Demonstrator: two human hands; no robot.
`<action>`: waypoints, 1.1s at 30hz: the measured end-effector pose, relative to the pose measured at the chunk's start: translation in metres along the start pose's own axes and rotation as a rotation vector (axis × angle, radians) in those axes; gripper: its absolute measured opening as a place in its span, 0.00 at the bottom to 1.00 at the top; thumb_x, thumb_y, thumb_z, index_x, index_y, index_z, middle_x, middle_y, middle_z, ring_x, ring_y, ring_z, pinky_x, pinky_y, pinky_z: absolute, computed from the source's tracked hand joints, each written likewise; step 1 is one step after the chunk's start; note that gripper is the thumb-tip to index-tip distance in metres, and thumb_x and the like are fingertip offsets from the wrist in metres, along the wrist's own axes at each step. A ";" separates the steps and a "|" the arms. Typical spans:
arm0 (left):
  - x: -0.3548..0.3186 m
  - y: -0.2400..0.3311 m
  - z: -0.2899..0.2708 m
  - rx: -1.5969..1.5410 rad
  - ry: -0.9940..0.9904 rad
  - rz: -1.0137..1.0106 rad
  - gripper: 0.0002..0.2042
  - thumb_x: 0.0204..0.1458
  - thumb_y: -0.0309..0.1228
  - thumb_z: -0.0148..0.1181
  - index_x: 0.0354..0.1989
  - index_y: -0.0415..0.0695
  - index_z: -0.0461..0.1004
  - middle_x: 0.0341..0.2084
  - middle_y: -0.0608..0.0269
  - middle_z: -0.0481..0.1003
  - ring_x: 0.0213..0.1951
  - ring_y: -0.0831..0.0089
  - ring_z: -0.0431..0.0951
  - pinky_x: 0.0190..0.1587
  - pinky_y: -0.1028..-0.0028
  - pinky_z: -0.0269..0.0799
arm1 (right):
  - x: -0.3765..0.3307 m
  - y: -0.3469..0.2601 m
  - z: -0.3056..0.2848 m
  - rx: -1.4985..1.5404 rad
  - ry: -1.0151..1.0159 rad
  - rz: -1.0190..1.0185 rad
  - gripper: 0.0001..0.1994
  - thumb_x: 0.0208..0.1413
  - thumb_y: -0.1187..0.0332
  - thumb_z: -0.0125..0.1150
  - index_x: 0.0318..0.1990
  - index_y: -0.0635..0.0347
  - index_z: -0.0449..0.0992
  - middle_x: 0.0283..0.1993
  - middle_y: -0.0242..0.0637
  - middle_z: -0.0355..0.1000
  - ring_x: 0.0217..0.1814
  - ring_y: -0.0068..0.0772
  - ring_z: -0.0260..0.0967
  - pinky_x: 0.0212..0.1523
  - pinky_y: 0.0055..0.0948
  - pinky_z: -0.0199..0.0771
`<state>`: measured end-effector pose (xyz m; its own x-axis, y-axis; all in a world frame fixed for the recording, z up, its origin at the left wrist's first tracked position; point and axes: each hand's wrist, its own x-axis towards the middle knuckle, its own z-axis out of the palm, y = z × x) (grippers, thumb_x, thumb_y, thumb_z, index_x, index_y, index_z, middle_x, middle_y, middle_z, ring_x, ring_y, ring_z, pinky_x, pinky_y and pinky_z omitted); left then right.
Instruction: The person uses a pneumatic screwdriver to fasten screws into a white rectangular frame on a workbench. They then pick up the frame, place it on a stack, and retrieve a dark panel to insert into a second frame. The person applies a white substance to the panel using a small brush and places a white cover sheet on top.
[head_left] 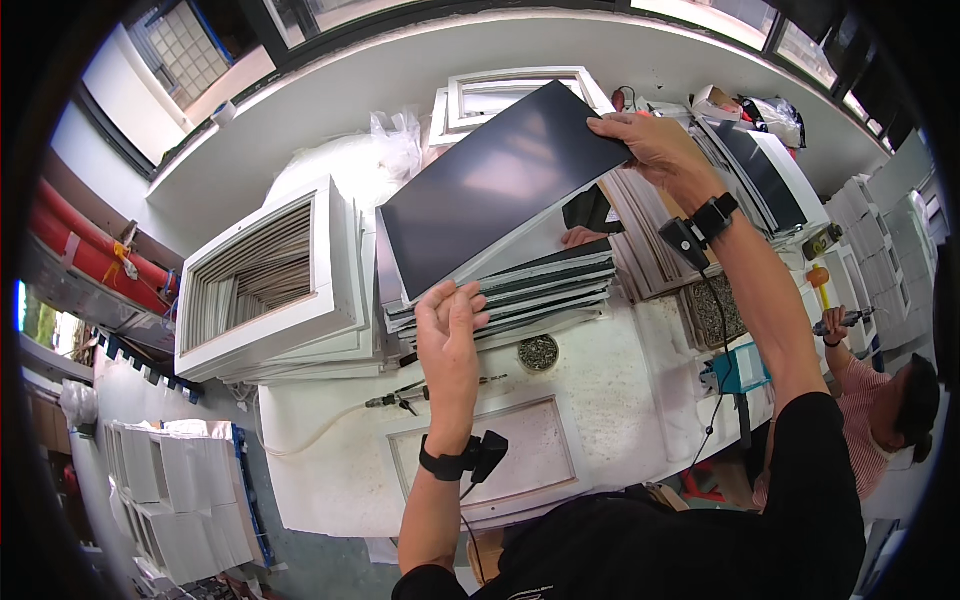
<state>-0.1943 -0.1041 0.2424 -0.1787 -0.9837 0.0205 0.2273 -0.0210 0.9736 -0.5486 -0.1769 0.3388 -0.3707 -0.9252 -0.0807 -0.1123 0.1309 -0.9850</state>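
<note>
I hold a large dark rectangular panel [500,180] tilted above a stack of similar dark and glossy panels [520,295]. My left hand [450,335] grips the panel's near lower corner. My right hand [645,140] grips its far upper corner. A reflection of fingers shows on the glossy sheet just under the panel. Both wrists wear black bands with small devices and cables.
White frames [265,275] are stacked at the left, more frames [500,95] at the back. A small round tin of screws [538,353], a screwdriver tool [400,400] and a white frame [490,450] lie on the worktable. Another person [880,400] with a power tool works at right.
</note>
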 end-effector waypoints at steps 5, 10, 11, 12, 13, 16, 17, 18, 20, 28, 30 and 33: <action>0.027 -0.008 0.014 -0.559 0.037 -0.172 0.24 0.71 0.42 0.54 0.61 0.31 0.63 0.60 0.39 0.70 0.60 0.58 0.76 0.63 0.65 0.76 | -0.003 0.006 -0.012 0.205 -0.039 -0.068 0.23 0.63 0.61 0.70 0.56 0.75 0.78 0.47 0.38 0.78 0.45 0.24 0.77 0.47 0.19 0.79; 0.080 -0.013 0.027 -0.696 0.007 -0.100 0.18 0.70 0.41 0.56 0.54 0.35 0.70 0.49 0.50 0.77 0.54 0.62 0.80 0.61 0.67 0.78 | -0.004 0.012 -0.028 0.253 -0.030 -0.112 0.18 0.63 0.62 0.70 0.51 0.71 0.80 0.45 0.37 0.79 0.43 0.23 0.77 0.42 0.21 0.81; 0.091 -0.017 0.024 -0.679 -0.004 -0.101 0.18 0.70 0.41 0.56 0.53 0.36 0.71 0.46 0.53 0.79 0.53 0.63 0.80 0.61 0.67 0.78 | -0.004 0.010 -0.025 0.282 -0.009 -0.094 0.17 0.63 0.62 0.70 0.50 0.69 0.80 0.45 0.37 0.79 0.42 0.23 0.77 0.41 0.22 0.81; 0.098 -0.011 0.031 -0.686 0.051 -0.132 0.14 0.71 0.38 0.55 0.47 0.38 0.73 0.41 0.57 0.80 0.48 0.68 0.82 0.58 0.70 0.81 | -0.005 0.009 -0.028 0.303 0.024 -0.076 0.16 0.63 0.63 0.70 0.49 0.68 0.81 0.45 0.37 0.79 0.42 0.23 0.77 0.40 0.23 0.82; 0.102 0.002 0.034 -0.668 0.069 -0.147 0.13 0.71 0.37 0.55 0.47 0.37 0.73 0.41 0.57 0.80 0.48 0.67 0.82 0.58 0.70 0.81 | -0.004 0.008 -0.027 0.332 0.050 -0.056 0.15 0.63 0.63 0.70 0.49 0.66 0.81 0.45 0.37 0.79 0.41 0.24 0.77 0.38 0.24 0.82; 0.129 0.027 0.032 -0.676 0.049 -0.052 0.12 0.71 0.35 0.54 0.47 0.35 0.73 0.41 0.52 0.80 0.48 0.65 0.82 0.59 0.67 0.82 | 0.007 0.009 -0.026 0.544 0.010 -0.088 0.10 0.66 0.65 0.68 0.45 0.61 0.80 0.37 0.30 0.77 0.37 0.18 0.77 0.35 0.19 0.83; 0.136 0.027 0.028 -0.674 0.059 -0.020 0.13 0.71 0.34 0.54 0.47 0.33 0.73 0.42 0.50 0.80 0.48 0.63 0.82 0.60 0.65 0.82 | 0.015 0.011 -0.025 0.606 0.008 -0.099 0.09 0.66 0.64 0.67 0.45 0.60 0.80 0.35 0.28 0.76 0.36 0.16 0.76 0.35 0.16 0.83; 0.143 0.029 0.032 -0.692 0.050 -0.003 0.13 0.71 0.34 0.55 0.47 0.32 0.74 0.42 0.50 0.80 0.48 0.63 0.83 0.60 0.65 0.82 | 0.027 0.020 -0.038 0.632 -0.049 -0.118 0.08 0.66 0.67 0.67 0.45 0.62 0.79 0.35 0.30 0.76 0.36 0.19 0.77 0.38 0.17 0.85; 0.148 0.044 0.031 -0.697 0.048 0.044 0.13 0.70 0.33 0.55 0.48 0.32 0.74 0.42 0.49 0.80 0.48 0.62 0.83 0.60 0.65 0.83 | 0.042 0.019 -0.043 0.608 -0.033 -0.120 0.09 0.66 0.68 0.67 0.47 0.62 0.79 0.37 0.32 0.77 0.38 0.20 0.78 0.41 0.17 0.86; 0.145 0.053 0.016 -0.737 0.062 0.103 0.12 0.70 0.31 0.56 0.49 0.32 0.74 0.43 0.49 0.81 0.47 0.61 0.84 0.59 0.64 0.84 | 0.023 0.013 0.008 0.336 0.002 -0.096 0.18 0.66 0.65 0.67 0.54 0.71 0.75 0.50 0.43 0.77 0.45 0.33 0.80 0.47 0.28 0.86; 0.142 0.054 0.019 -0.734 0.060 0.100 0.13 0.70 0.32 0.56 0.50 0.32 0.74 0.42 0.50 0.81 0.47 0.61 0.84 0.58 0.65 0.84 | 0.000 0.012 0.011 0.239 -0.039 -0.042 0.19 0.67 0.64 0.66 0.55 0.71 0.75 0.52 0.44 0.76 0.47 0.34 0.80 0.50 0.30 0.86; 0.120 0.061 0.022 -0.694 0.043 0.107 0.13 0.70 0.33 0.56 0.50 0.33 0.75 0.42 0.51 0.81 0.46 0.62 0.84 0.56 0.66 0.85 | -0.010 0.019 -0.003 0.415 -0.165 -0.067 0.24 0.70 0.54 0.60 0.57 0.70 0.74 0.54 0.45 0.76 0.50 0.34 0.79 0.53 0.33 0.84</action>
<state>-0.2226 -0.2200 0.3092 -0.0865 -0.9926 0.0855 0.8025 -0.0186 0.5964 -0.5502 -0.1643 0.3215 -0.2190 -0.9757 -0.0048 0.2605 -0.0538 -0.9640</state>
